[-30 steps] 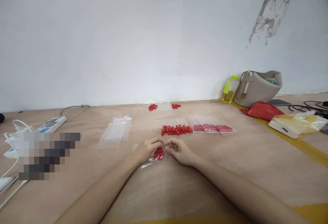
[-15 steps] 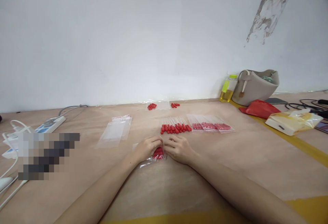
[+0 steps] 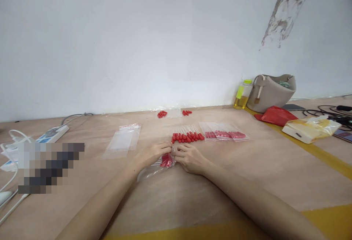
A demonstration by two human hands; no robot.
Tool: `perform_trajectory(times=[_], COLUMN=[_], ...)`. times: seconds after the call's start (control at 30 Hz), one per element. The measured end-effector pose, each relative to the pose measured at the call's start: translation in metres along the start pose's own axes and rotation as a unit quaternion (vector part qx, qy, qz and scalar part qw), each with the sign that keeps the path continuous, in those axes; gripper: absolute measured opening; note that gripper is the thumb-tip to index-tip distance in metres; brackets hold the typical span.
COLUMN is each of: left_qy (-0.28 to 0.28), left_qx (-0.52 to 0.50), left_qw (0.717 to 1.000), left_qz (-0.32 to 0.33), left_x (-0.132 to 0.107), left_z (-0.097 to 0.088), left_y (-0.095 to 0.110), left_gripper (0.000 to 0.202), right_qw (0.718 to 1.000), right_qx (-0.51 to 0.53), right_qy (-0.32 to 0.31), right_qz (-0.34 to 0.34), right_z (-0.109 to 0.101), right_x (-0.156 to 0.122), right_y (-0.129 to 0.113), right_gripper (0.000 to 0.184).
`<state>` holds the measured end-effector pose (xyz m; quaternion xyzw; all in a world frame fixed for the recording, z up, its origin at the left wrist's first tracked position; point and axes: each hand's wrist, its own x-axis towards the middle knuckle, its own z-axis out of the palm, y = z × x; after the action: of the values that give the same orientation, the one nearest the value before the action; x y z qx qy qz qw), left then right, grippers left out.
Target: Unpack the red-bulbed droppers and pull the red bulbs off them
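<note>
A clear plastic bag (image 3: 167, 160) holding red-tipped sticks lies on the table in front of me, its red ends toward the right. My left hand (image 3: 156, 154) is closed on the bag's upper edge, fingers bent over it. From the other side, my right hand (image 3: 190, 158) has curled fingers pinching the bag's right end; the fingertips are partly hidden. Just beyond my hands is a row of loose red-tipped sticks (image 3: 188, 137), their pale shafts pointing away. To its right, several filled clear bags (image 3: 224, 133) overlap.
Flat clear zip bags (image 3: 121, 141) lie to the left. Small red pieces (image 3: 162, 114) rest in two groups by the wall. A power strip (image 3: 53, 133) with cables is far left. At right stand a bottle (image 3: 241, 97) and a grey bag (image 3: 271, 93), near a red pouch (image 3: 276, 116).
My left hand has shifted slightly left and up along the bag, exposing more of it. The bag now lies more slanted. My right hand stays almost in place; the view has moved a little.
</note>
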<state>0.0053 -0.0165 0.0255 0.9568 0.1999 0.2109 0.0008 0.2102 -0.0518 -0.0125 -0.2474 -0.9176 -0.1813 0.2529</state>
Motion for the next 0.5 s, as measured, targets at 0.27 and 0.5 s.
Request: perform_trajectory(times=[0.27,0.5], left_qy=[-0.089,-0.07], left_qx=[0.025,-0.108], left_qw=[0.995,0.982], left_qz=[-0.043,-0.138], left_x=[0.0,-0.037], left_z=[-0.014,-0.004], left_y=[0.011,0.02], left_gripper=[0.028,0.059], right_qw=[0.924,0.879], right_qx=[0.305,0.392], right_qy=[0.005,0.018], right_qz=[0.231,0.271], right_z=[-0.004,0.012], right_x=[0.0,0.004], right_y=[-0.007,-0.009], right_gripper=[0.017,0.022])
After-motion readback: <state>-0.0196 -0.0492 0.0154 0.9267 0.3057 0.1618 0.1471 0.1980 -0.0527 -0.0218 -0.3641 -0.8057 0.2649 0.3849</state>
